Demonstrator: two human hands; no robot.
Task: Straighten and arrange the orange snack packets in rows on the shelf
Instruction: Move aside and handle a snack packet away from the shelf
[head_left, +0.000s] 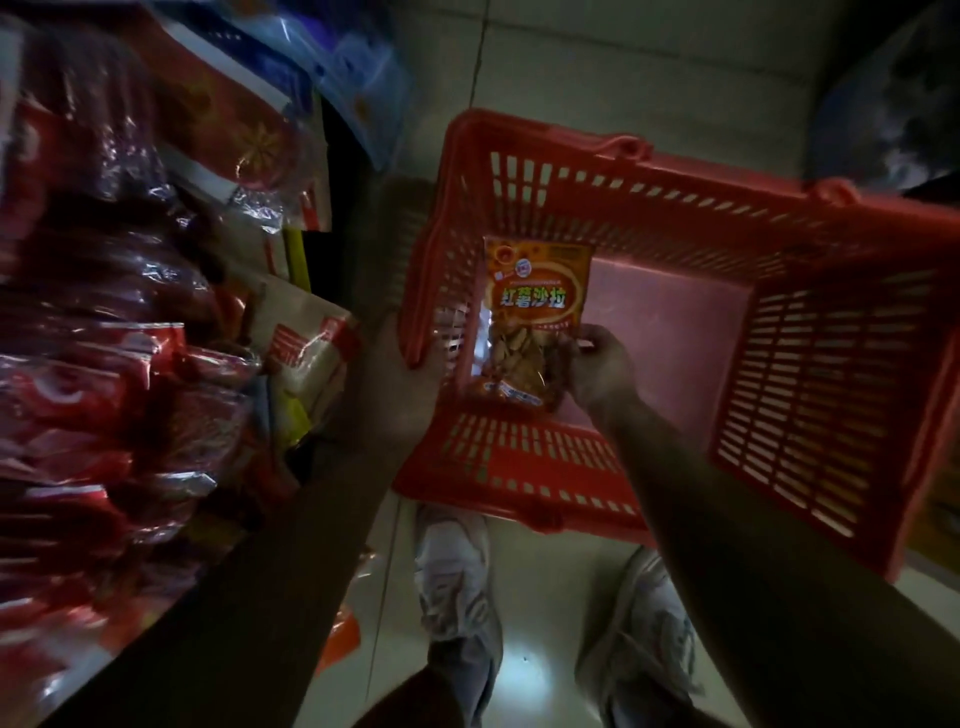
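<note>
**One orange packet in the basket**

Our right hand (602, 369) pinches the orange packet (535, 312) by its lower right side. The packet sits in the left part of the red basket (779, 218), near the middle of the frame. Its long side runs up and down the frame. Our left hand (400, 379) grips the basket's left edge. It is nearer the shelf packets (104, 364) at the left of the frame, so we think the packet must go left. It is dark. The shelf packets look blurry, and our left fingers are partly hidden.
</note>
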